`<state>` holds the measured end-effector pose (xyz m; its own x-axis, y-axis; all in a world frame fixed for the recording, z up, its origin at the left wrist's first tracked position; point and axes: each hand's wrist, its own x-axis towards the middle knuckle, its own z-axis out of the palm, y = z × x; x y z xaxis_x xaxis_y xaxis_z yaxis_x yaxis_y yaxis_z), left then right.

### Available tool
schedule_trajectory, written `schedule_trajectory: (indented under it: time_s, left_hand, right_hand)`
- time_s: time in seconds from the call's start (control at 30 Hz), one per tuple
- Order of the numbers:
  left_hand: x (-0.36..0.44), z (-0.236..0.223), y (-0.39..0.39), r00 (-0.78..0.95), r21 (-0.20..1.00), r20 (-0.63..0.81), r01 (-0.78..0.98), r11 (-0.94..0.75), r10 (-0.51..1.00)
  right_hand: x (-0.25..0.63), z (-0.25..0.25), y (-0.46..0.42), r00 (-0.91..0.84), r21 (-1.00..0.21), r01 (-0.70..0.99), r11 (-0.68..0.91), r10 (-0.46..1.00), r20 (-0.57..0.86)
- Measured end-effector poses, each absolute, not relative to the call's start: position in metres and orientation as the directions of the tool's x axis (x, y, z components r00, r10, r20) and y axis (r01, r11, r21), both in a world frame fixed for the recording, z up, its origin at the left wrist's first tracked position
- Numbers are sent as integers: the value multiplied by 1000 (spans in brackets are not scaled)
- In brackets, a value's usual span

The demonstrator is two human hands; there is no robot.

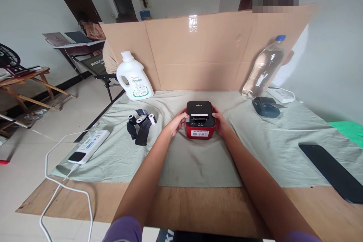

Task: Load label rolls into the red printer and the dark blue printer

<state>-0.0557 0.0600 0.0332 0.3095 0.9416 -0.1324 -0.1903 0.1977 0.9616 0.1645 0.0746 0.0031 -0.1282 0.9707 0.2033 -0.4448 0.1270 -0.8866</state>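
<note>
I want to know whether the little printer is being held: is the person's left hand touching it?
Touching: the head view shows the left hand with fingertips against the printer's left side.

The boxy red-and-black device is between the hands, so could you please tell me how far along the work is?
Done: the device stands upright on the grey-green cloth, its black top apparently shut.
In hand: the left hand and right hand touch its opposite sides.
Left: the small white rolls with black strips lie apart from it, so any step with them seems undone; more I cannot tell.
</note>
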Motion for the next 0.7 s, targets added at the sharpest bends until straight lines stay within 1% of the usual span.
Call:
schedule_trajectory:
  time_s: [0.07, 0.13, 0.2, 0.27, 0.3, 0.37, 0.4, 0.43, 0.53, 0.6, 0.7]
  left_hand:
    - [-56, 38, 59, 313, 962, -132, -188, 197, 941]
    - [-56, 44, 56, 286, 964, -167, -153, 217, 944]
    - [-55, 49, 48, 214, 966, -217, -96, 241, 952]
    - [-51, 50, 36, 129, 968, -230, -67, 240, 964]
    - [-48, 48, 29, 95, 973, -213, -74, 220, 972]
    - [-41, 43, 16, 49, 985, -141, -98, 145, 989]
    - [-38, 40, 11, 47, 989, -107, -98, 112, 993]
    - [-36, 39, 7, 50, 992, -81, -88, 85, 995]
    - [-37, 45, 7, 51, 998, -55, -32, 57, 997]
    - [-48, 58, 19, 15, 999, -43, -32, 44, 999]
    - [-81, 82, 52, -76, 998, -28, -58, 23, 997]
  right_hand:
    - [164, 2, 76, -115, -894, -427, 138, 972, 205]
    - [165, -1, 77, -49, -914, -374, 155, 981, 186]
    - [169, -4, 73, 64, -948, -259, 186, 982, 175]
    - [176, -8, 61, 138, -970, -108, 217, 970, 201]
    - [181, -10, 53, 124, -972, -36, 231, 966, 225]
    - [188, -13, 34, -24, -952, 82, 294, 956, 293]
    - [190, -14, 25, -106, -929, 146, 340, 939, 328]
    - [190, -14, 17, -149, -896, 220, 386, 921, 361]
    - [175, -6, 12, -141, -775, 433, 460, 884, 446]
    - [156, 9, 25, -136, -712, 496, 498, 854, 502]
    - [115, 41, 64, -194, -655, 459, 600, 788, 585]
